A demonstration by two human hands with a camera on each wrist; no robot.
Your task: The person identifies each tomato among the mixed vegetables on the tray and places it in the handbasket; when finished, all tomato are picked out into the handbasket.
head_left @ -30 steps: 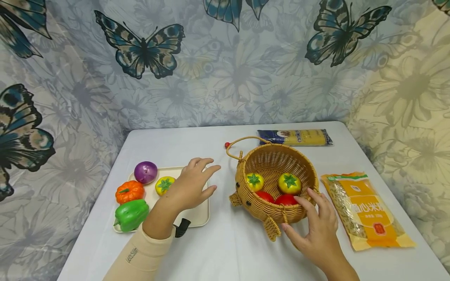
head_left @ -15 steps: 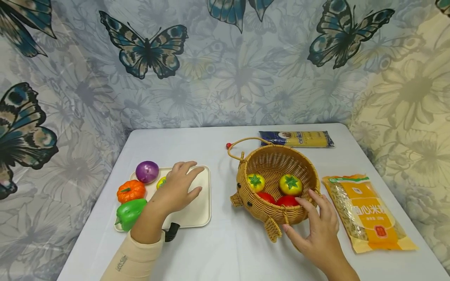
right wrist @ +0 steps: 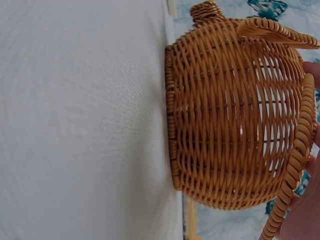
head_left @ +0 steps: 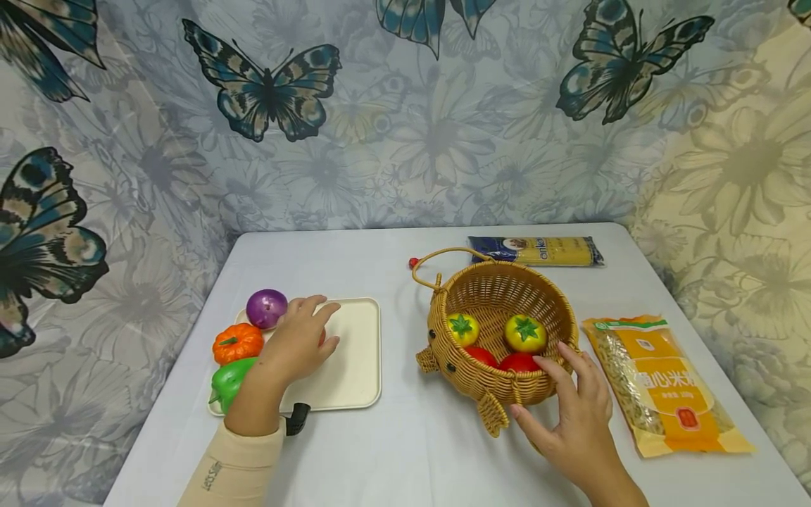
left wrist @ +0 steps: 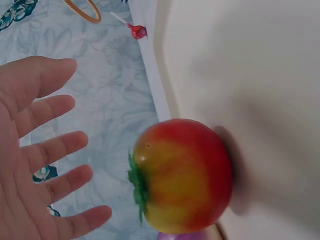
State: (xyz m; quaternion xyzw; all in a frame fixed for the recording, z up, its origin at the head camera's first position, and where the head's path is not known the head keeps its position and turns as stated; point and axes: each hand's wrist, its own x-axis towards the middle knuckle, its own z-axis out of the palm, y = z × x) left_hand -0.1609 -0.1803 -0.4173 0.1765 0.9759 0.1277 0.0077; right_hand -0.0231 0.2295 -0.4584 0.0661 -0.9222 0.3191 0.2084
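Observation:
My left hand [head_left: 298,341] hovers over the cream tray [head_left: 361,366], its fingers spread and relaxed. Below its palm, a red-and-yellow toy tomato [left wrist: 185,175] with a green top sits on the tray, apart from the fingers in the left wrist view; the hand mostly hides it in the head view. My right hand [head_left: 573,415] holds the near right rim of a fish-shaped wicker basket [head_left: 465,377], fingertips over the edge and thumb outside. Inside the basket lie two yellow tomatoes [head_left: 525,333] with green tops and two red ones [head_left: 519,362].
Along the tray's left side are a purple round vegetable [head_left: 266,308], an orange pumpkin [head_left: 237,343] and a green bell pepper [head_left: 229,384]. An orange food packet [head_left: 665,387] lies right of the basket. Behind are a pasta packet [head_left: 545,251] and a red lollipop [head_left: 413,263].
My left hand has moved left, from the tray's right side to above the tomato. The right hand stays on the basket rim, and the basket has not moved.

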